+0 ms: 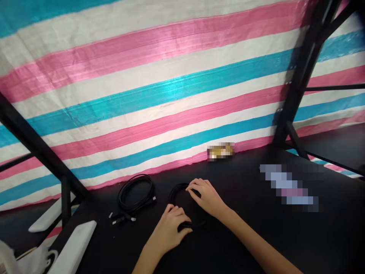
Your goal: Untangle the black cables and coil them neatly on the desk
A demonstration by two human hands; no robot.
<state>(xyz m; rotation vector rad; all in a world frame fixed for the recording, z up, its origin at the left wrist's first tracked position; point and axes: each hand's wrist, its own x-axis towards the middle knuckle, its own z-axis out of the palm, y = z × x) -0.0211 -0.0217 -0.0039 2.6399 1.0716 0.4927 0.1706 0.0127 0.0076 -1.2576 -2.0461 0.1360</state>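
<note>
A black cable lies in a loose coil on the black table, between my two hands. My left hand is closed around the near side of this coil, thumb below and fingers above. At the coil's far right side, my right hand pinches the cable between thumb and fingers. Part of the coil is hidden by the hands, and its ends cannot be made out. To the left rests a second coiled black cable, with several light-tipped connectors at its lower edge.
White slab-like bars lie at the left, near a white object in the corner. Black frame posts stand on both sides before a striped sheet. Two blurred-out items sit at the back and right.
</note>
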